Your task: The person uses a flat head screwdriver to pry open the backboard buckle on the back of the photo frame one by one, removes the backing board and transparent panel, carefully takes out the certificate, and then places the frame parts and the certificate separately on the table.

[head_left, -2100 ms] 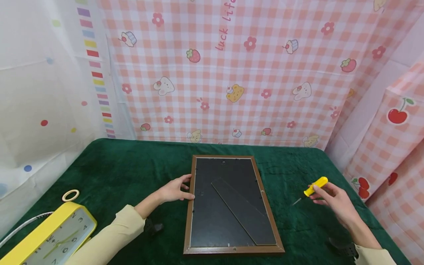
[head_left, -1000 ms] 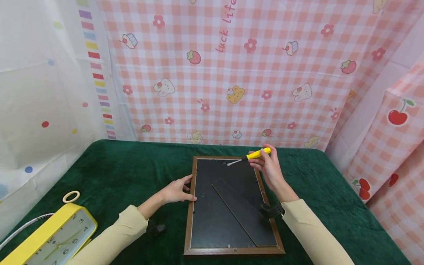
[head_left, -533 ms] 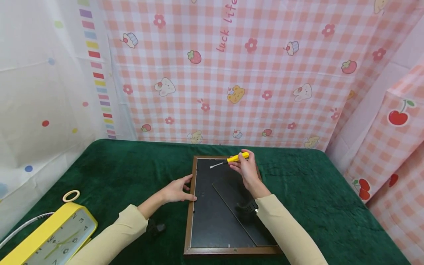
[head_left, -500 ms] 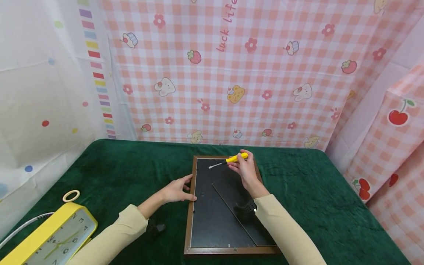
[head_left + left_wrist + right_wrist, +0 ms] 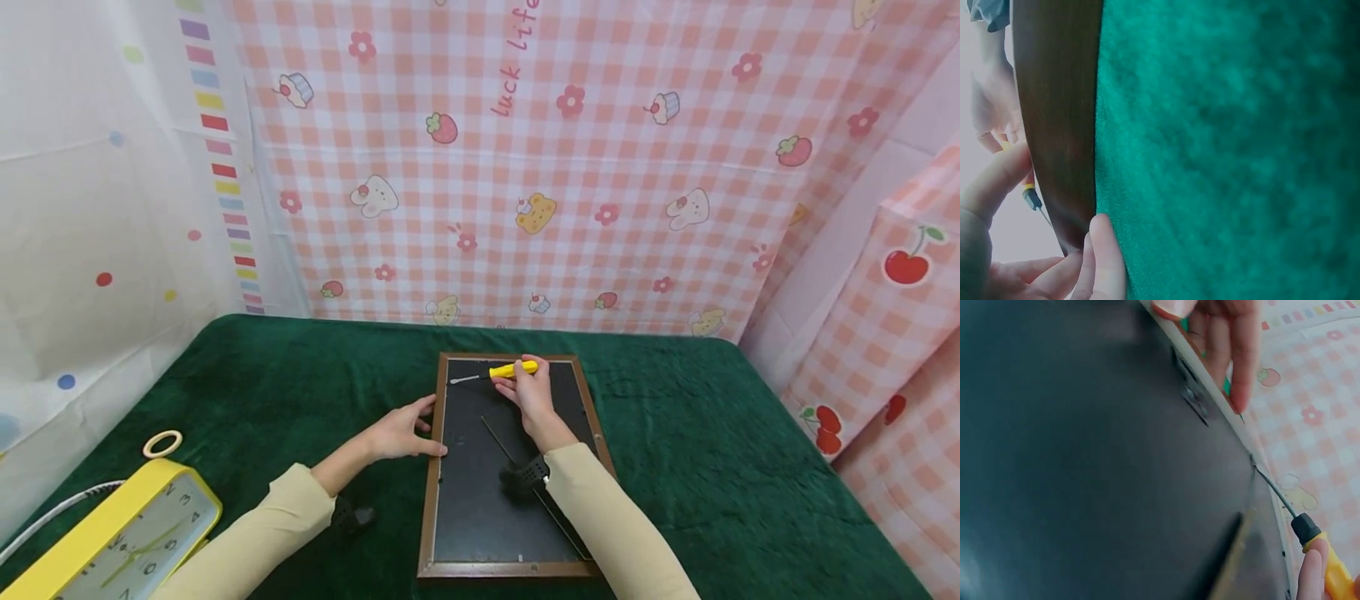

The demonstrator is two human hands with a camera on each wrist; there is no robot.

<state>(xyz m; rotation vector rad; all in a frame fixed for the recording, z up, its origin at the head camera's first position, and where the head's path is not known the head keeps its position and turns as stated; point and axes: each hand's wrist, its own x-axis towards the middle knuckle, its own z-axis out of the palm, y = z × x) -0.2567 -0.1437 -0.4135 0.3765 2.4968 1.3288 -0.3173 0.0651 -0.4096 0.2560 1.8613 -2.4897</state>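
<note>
A picture frame (image 5: 427, 517) with a brown border lies face down, its black backing board (image 5: 472, 500) upward. My left hand (image 5: 397, 432) grips the frame's left edge, thumb on the border and fingers along the outer side. In my right hand (image 5: 534, 400) is a flathead screwdriver (image 5: 512, 369) with a yellow handle, pointing left over the board's upper part. The right wrist view has the screwdriver's shaft (image 5: 1279, 490) reaching the inner edge, its tip right at a small metal tab (image 5: 1253, 461). A stand leg (image 5: 497, 438) lies diagonally on the board, partly hidden by my right forearm.
A yellow clock (image 5: 138, 533) stands at the front left, a white cable (image 5: 60, 504) behind it. Beyond it lies a pale ring (image 5: 162, 443). Green cloth (image 5: 712, 467) covers the table, and a pink checked curtain (image 5: 480, 167) hangs behind.
My right hand has brought the screwdriver from the right of the frame leftward over the board, its tip now near the upper left inner edge. My left hand stays on the frame.
</note>
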